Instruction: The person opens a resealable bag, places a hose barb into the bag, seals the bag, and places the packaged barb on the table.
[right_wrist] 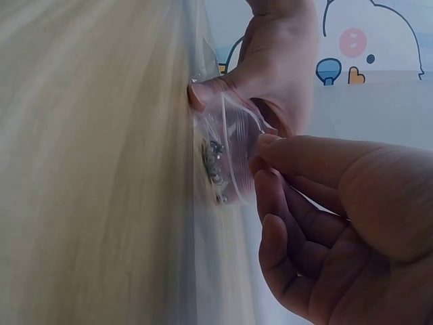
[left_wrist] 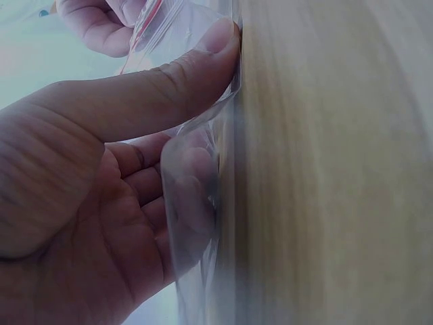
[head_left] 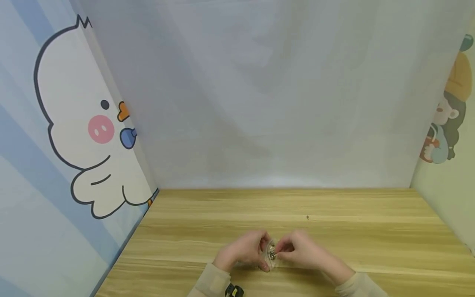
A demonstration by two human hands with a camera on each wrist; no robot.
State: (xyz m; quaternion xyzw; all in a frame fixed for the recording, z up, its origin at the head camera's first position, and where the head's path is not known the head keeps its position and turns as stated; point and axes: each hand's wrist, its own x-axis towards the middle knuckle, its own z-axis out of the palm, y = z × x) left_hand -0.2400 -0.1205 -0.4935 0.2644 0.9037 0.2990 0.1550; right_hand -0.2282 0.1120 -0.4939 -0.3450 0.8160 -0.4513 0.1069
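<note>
A clear zip bag (right_wrist: 233,159) with a red strip along its mouth holds several small shiny metal pieces (right_wrist: 214,162), seen bunched inside it in the right wrist view. My left hand (head_left: 249,249) grips the bag close over the table, thumb across one side and fingers behind the clear plastic. At the bag's mouth, my right hand (head_left: 302,251) brings thumb and forefinger together in a pinch. A tiny shiny bit shows at that thumb's tip, mostly hidden by the fingers. In the left wrist view, the right fingers (left_wrist: 101,30) appear beyond the bag's red-striped edge.
A small ring-like piece (head_left: 307,217) lies on the wooden table (head_left: 185,214), beyond the right hand. Behind the table hangs a plain grey-white sheet (head_left: 259,103). Cartoon-printed panels stand at left and right. A black-and-yellow device (head_left: 234,290) sits by the left wrist.
</note>
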